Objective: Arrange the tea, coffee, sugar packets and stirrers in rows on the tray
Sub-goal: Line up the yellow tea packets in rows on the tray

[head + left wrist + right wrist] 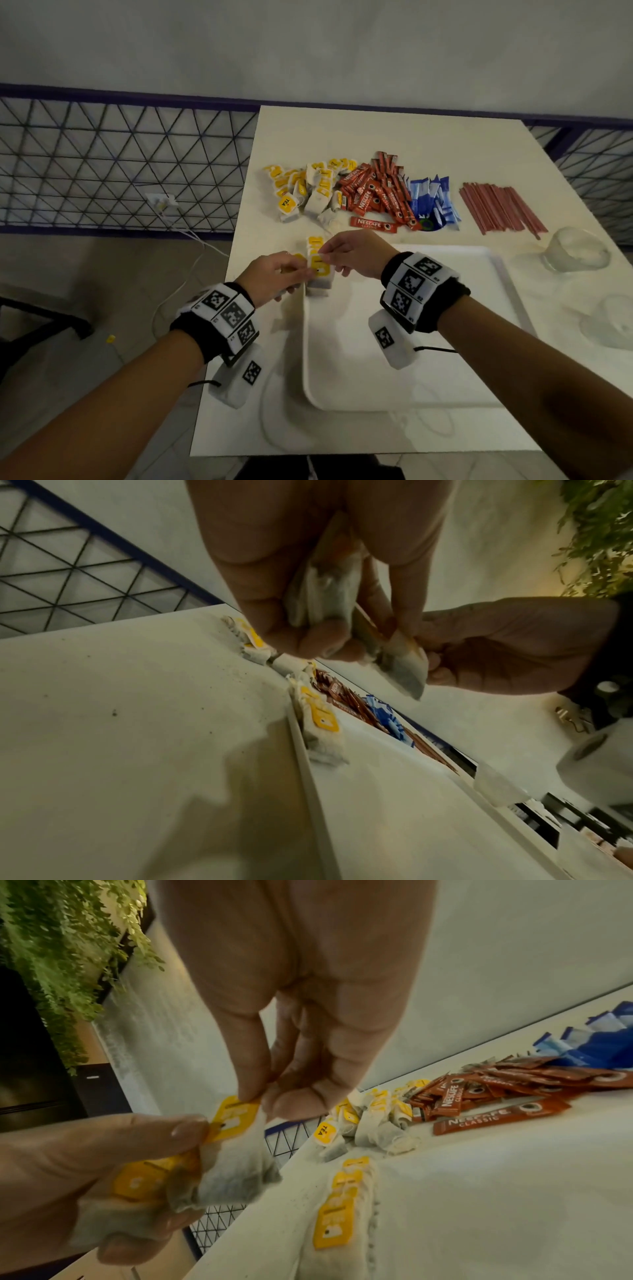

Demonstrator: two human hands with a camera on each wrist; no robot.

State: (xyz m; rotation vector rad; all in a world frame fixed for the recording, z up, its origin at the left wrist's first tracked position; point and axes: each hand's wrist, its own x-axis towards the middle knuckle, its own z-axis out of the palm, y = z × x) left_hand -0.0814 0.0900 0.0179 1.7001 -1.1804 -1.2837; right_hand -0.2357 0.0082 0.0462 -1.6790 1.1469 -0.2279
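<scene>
A pale grey plaster wall [308,44] fills the far side, dimly lit. Below it runs a black wire-mesh railing with a dark blue frame [120,161]. On the left, beige floor tiles [85,274] carry a white power strip with trailing cables [161,202]. The cream rectangular table [394,137] stands right. Green hanging foliage [68,947] shows in the wrist views.

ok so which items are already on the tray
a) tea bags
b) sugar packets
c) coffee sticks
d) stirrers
a: a short row of tea bags lies along the left edge of the tray, while the coffee sticks, sugar packets and stirrers all lie on the table beyond it.
</scene>
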